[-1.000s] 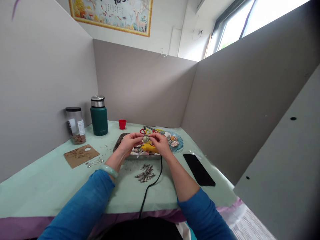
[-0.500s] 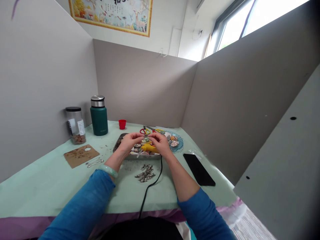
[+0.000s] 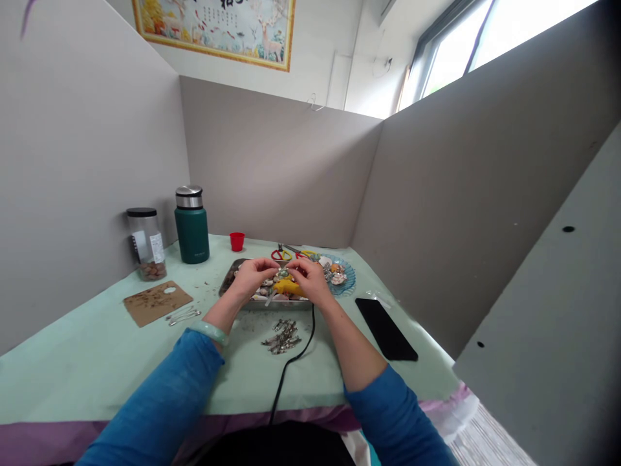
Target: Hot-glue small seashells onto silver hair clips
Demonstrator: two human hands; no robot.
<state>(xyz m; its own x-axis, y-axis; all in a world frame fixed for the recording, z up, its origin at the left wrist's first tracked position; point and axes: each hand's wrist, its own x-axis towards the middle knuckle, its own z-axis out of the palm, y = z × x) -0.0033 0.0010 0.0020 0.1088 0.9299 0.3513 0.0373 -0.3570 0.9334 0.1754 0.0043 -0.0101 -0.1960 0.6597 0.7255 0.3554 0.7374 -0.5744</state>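
Note:
Over the metal tray (image 3: 257,305), my left hand (image 3: 253,277) and my right hand (image 3: 311,279) face each other with fingertips pinched. Between them is a small greenish ornament (image 3: 283,273), gripped from both sides; its exact kind is too small to make out. Just below lies a yellow glue gun (image 3: 287,287) on the tray, its nozzle toward the lower left. Shells and small pieces fill the tray, partly hidden by my hands. In front of it, small metal clips (image 3: 282,338) lie in a pile. A black cord (image 3: 290,361) runs from the tray toward me.
A blue plate (image 3: 350,279) of shell pieces sits right of the tray, near a black phone (image 3: 386,329). Pliers and scissors (image 3: 281,254) lie behind. Leftward are a brown card (image 3: 158,304), safety pins (image 3: 183,316), a jar (image 3: 147,246), a green flask (image 3: 191,226) and a red cup (image 3: 237,241).
My fingertips have shifted slightly around the small ornament, and more of its green shows between them. Both hands stay over the tray; the things on the table have not moved.

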